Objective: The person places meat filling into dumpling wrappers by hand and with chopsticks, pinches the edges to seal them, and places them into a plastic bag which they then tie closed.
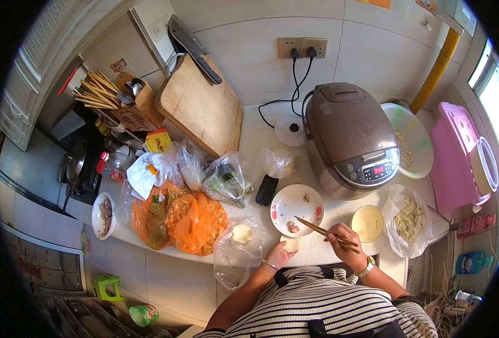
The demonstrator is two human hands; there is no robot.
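Note:
A round dough wrapper (291, 243) lies in my left hand (279, 256) at the near rim of a white floral plate (289, 203). Small lumps of minced meat filling (293, 227) sit on that plate. My right hand (346, 246) grips a pair of wooden chopsticks (323, 231), their tips above the plate near the meat. More dough wrappers (242, 233) rest on a clear plastic bag (237, 257) to the left. Right of the plate stands a shallow yellowish bowl (367, 224). Beyond it, a white plastic bag (427, 228) holds several folded dumplings (409, 219).
A brown rice cooker (351, 131) stands behind the plate, beside a translucent basin (418, 160). Orange bags (198, 222) and a white dish of mince (104, 215) line the counter's left edge. A cutting board (203, 105) leans on the wall, with a cleaver (194, 48) at its top.

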